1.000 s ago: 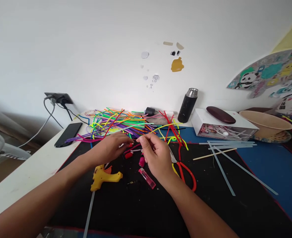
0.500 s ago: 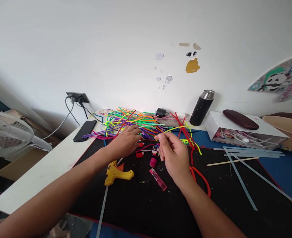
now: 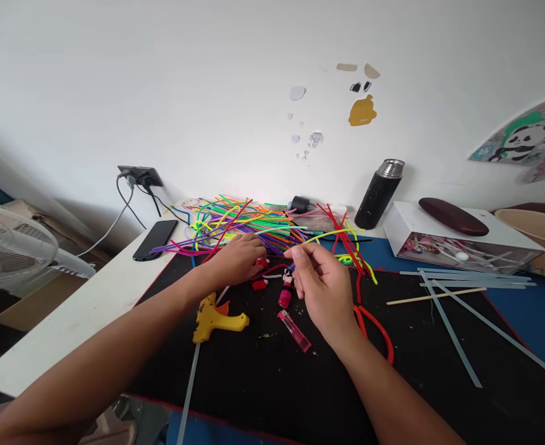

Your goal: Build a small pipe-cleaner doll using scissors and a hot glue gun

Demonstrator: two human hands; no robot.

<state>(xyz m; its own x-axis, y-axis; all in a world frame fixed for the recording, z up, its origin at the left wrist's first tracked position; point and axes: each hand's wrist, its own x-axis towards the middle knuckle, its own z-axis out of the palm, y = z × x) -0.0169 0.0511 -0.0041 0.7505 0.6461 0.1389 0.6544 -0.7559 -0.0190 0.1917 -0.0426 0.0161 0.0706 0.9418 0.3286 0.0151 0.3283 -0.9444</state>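
My left hand (image 3: 241, 258) is closed at the back of the black mat (image 3: 263, 389), its fingertips on a small red piece (image 3: 262, 263); the thumb is hidden. A second red piece (image 3: 259, 285) lies just below. My right hand (image 3: 324, 281) is pinched, thumb against index finger, and whatever is between them is too small or hidden to make out. Beside its fingers a small pink, black and white figure (image 3: 287, 289) lies on the mat. A pink lighter (image 3: 294, 332) rests nearer to me. Left of it lies a yellow glue gun (image 3: 219, 322) with a long glue stick (image 3: 189, 389) in its rear.
Colourful pipe cleaners (image 3: 249, 222) are heaped against the wall. A phone (image 3: 156, 240) lies at left, near a fan (image 3: 17, 253). To the right are a black flask (image 3: 379, 194), a white box (image 3: 467, 238), a wooden stick (image 3: 434, 296) and several glue sticks (image 3: 458, 343).
My left fingers have curled in more around the small red piece. My right hand keeps its pinch with little movement. The whole view has shifted slightly.
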